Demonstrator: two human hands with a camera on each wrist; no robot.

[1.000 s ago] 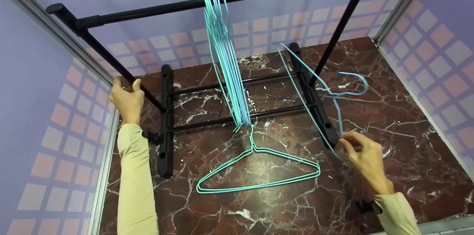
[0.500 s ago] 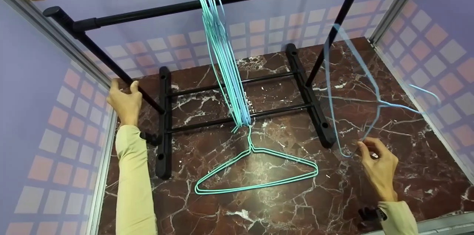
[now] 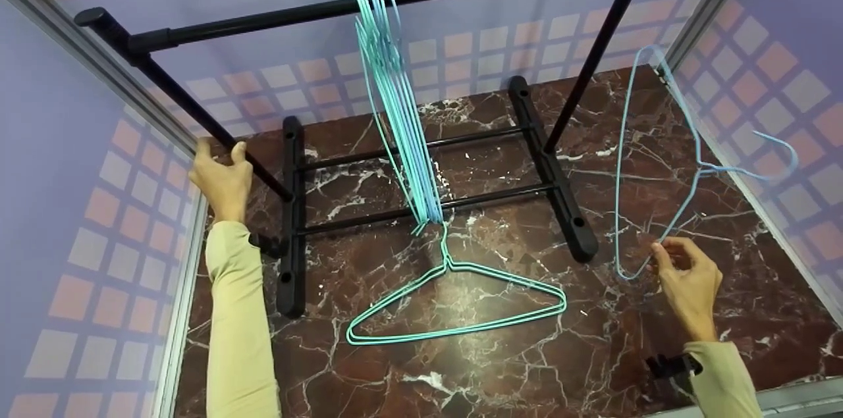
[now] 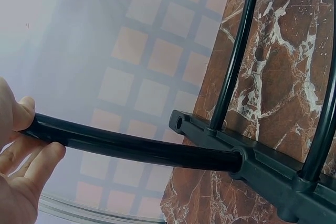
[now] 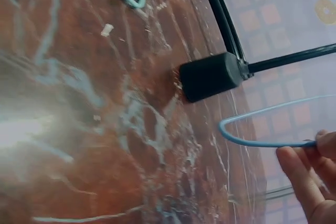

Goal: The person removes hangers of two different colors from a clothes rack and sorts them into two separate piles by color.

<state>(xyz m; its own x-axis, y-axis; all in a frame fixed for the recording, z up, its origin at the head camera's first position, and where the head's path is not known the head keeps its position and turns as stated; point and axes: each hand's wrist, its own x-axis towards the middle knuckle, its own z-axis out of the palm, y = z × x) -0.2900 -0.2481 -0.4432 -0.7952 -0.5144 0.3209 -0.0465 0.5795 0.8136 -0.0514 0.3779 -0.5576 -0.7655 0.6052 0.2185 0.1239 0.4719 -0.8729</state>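
Observation:
My left hand (image 3: 222, 182) grips the left upright (image 3: 188, 105) of a black clothes rack; in the left wrist view the thumb and fingers (image 4: 46, 163) wrap that pole. At the right, my right hand (image 3: 688, 283) pinches a blue wire hanger (image 3: 685, 122) near one lower corner, its hook pointing right. The right wrist view shows the hanger's rounded corner (image 5: 224, 127) beside the pinching fingers. A bunch of teal and blue hangers (image 3: 402, 115) hangs from the rack's top bar (image 3: 263, 22). Below the bunch, teal hangers (image 3: 454, 332) lie over the marble surface.
The rack's right foot (image 3: 560, 187) and left foot (image 3: 292, 220) stand on the dark red marble surface (image 3: 500, 378), joined by two thin crossbars (image 3: 481, 140). Purple checked panels (image 3: 112, 220) enclose the left, back and right sides.
My right hand has carried the blue hanger to the right, away from the rack's right foot, and its hook now points further right. The left hand has stayed on the upright.

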